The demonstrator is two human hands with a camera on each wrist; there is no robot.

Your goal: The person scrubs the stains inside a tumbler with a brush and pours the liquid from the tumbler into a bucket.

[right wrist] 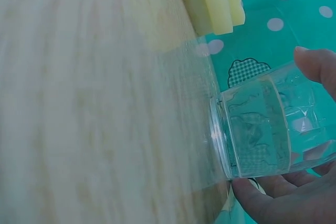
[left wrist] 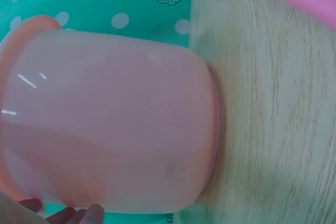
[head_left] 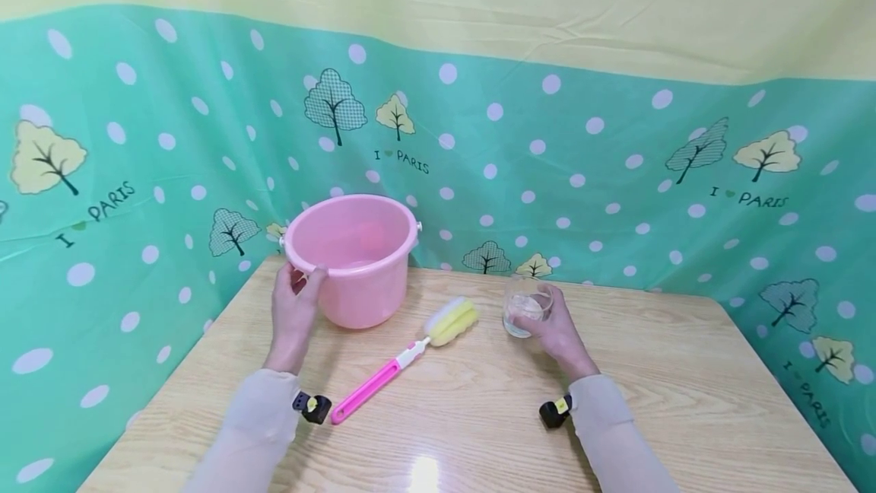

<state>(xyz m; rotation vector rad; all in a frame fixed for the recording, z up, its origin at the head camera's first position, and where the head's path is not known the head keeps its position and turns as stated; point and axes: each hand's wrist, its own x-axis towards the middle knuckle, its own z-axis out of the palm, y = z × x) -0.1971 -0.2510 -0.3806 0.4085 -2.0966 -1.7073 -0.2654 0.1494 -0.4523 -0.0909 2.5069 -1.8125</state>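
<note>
A pink plastic bucket [head_left: 363, 299] stands upright on the left of the table. My left hand [head_left: 294, 310] holds it at the near left, just under the rim; in the left wrist view its fingertips [left wrist: 93, 213] lie against the bucket wall [left wrist: 121, 114]. My right hand [head_left: 557, 329] grips a clear drinking glass [head_left: 518, 299], thumb on one side and fingers round the other. In the right wrist view the glass [right wrist: 257, 129] has clear liquid in its lower part and its base appears at the tabletop. Between the hands lies a sponge bottle brush [head_left: 375, 389] with a pink handle.
The brush's yellow and white sponge head [head_left: 453, 319] points toward the back, between bucket and glass. A light wood table [head_left: 479, 432] carries everything. Green dotted cloth [head_left: 588, 173] with printed trees hangs behind and at both sides.
</note>
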